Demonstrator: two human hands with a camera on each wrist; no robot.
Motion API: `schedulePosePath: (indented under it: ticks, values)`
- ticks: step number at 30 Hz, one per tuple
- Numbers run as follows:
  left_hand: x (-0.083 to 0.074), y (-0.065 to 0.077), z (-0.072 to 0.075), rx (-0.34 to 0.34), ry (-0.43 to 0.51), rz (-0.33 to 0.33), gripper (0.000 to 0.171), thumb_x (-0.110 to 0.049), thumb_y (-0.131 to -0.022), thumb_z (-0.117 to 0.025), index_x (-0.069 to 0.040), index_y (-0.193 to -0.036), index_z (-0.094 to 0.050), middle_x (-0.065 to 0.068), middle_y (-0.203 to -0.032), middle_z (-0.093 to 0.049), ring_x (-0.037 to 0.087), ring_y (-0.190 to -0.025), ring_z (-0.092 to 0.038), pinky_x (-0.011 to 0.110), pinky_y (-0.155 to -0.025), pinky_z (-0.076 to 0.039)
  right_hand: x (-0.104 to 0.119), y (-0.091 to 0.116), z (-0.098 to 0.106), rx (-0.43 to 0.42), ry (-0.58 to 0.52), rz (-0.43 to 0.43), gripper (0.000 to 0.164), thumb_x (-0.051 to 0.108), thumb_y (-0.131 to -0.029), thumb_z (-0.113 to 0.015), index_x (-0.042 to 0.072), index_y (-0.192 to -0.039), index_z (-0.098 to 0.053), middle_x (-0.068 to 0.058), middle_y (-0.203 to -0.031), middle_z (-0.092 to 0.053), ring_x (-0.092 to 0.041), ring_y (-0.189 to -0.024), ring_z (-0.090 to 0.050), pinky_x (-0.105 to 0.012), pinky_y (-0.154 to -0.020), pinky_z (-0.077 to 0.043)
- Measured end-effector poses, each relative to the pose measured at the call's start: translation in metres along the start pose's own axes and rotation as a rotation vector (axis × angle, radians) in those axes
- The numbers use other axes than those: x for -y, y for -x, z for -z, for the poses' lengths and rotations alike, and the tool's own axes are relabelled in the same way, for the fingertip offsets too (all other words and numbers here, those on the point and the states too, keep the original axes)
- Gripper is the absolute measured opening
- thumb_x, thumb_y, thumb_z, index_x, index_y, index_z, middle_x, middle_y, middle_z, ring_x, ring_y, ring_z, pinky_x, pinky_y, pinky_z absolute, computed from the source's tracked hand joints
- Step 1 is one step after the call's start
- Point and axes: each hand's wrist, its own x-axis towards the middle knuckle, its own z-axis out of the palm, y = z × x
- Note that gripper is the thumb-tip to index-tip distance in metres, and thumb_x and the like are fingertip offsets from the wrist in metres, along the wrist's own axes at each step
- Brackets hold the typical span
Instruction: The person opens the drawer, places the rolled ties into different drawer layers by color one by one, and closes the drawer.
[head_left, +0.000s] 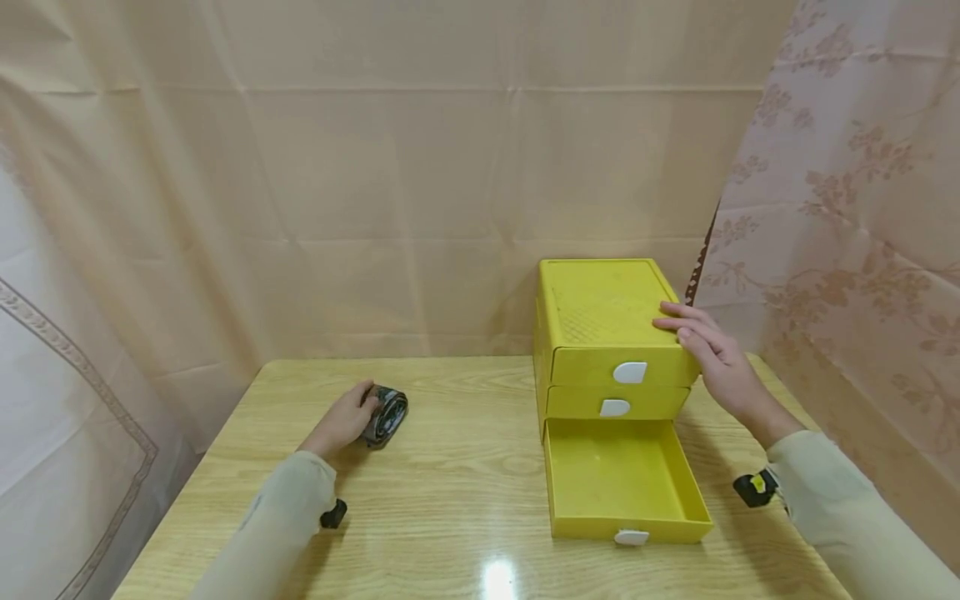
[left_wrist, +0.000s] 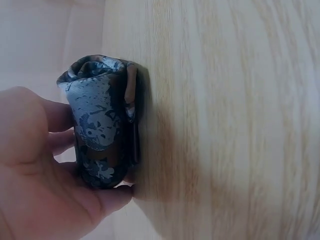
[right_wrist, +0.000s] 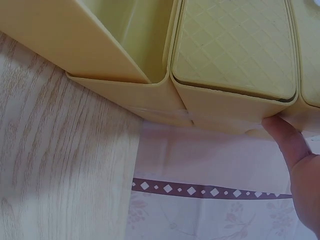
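A rolled-up dark cloth [head_left: 387, 415] with a grey, black and brown print lies toward the table's left side. My left hand [head_left: 347, 419] grips it, and in the left wrist view the thumb and fingers go round the roll [left_wrist: 100, 122]. On the right stands a yellow drawer unit [head_left: 611, 292] with three drawers. Its bottom drawer [head_left: 618, 475] is pulled out and bare inside; the upper two are closed. My right hand [head_left: 716, 358] rests on the unit's top right edge with fingers extended. In the right wrist view, one digit [right_wrist: 285, 137] touches the unit's side.
Light wood-grain table [head_left: 465, 467] lies under everything. A beige curtain [head_left: 375, 167] hangs behind it, and a floral pinkish cloth [head_left: 862, 208] hangs at the right. White handles [head_left: 630, 372] mark the drawer fronts. Small black devices [head_left: 753, 488] sit at both wrists.
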Motion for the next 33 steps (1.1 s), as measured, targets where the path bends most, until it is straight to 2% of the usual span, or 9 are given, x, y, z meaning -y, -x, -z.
schedulePosePath:
  ticks: [8, 16, 24, 29, 33]
  values:
    - [-0.012, -0.002, -0.002, -0.033, -0.102, 0.038, 0.055, -0.017, -0.109, -0.045, 0.010, -0.154, -0.027, 0.034, -0.151, -0.038, 0.051, -0.139, -0.037, 0.062, -0.111, -0.033, 0.001, 0.002, 0.002, -0.005, 0.007, 0.011, 0.034, 0.007, -0.111, -0.038, -0.004, -0.133, -0.062, -0.015, -0.153, -0.043, -0.011, -0.144, -0.031, -0.013, -0.111, -0.025]
    - [-0.019, -0.008, -0.003, -0.015, -0.160, 0.090, 0.055, -0.017, -0.106, -0.050, 0.006, -0.153, -0.032, 0.032, -0.149, -0.042, 0.049, -0.134, -0.044, 0.061, -0.105, -0.039, 0.001, 0.003, 0.005, -0.010, 0.023, 0.006, 0.034, 0.007, -0.110, -0.039, -0.004, -0.132, -0.062, -0.015, -0.153, -0.043, -0.010, -0.144, -0.031, -0.013, -0.110, -0.025]
    - [-0.026, -0.008, 0.002, 0.008, -0.167, 0.116, 0.058, -0.016, -0.106, -0.052, 0.006, -0.154, -0.029, 0.033, -0.151, -0.039, 0.049, -0.134, -0.044, 0.059, -0.103, -0.042, 0.002, 0.002, 0.005, -0.018, 0.024, 0.007, 0.033, 0.007, -0.110, -0.039, -0.004, -0.131, -0.063, -0.015, -0.152, -0.044, -0.009, -0.143, -0.032, -0.012, -0.110, -0.025]
    - [-0.025, -0.003, 0.006, 0.015, -0.141, 0.139, 0.064, -0.016, -0.105, -0.054, 0.005, -0.157, -0.023, 0.033, -0.151, -0.040, 0.044, -0.118, -0.055, 0.052, -0.088, -0.046, 0.002, 0.001, 0.001, -0.020, 0.013, 0.009, 0.033, 0.007, -0.110, -0.040, -0.004, -0.130, -0.064, -0.016, -0.152, -0.044, -0.010, -0.143, -0.032, -0.013, -0.111, -0.024]
    - [-0.023, 0.001, 0.011, 0.030, -0.122, 0.148, 0.066, -0.018, -0.105, -0.055, 0.007, -0.156, -0.021, 0.034, -0.151, -0.038, 0.049, -0.125, -0.050, 0.058, -0.097, -0.044, 0.001, -0.002, -0.002, -0.012, 0.010, -0.006, 0.033, 0.009, -0.110, -0.040, -0.002, -0.131, -0.064, -0.014, -0.153, -0.043, -0.010, -0.144, -0.031, -0.014, -0.111, -0.024]
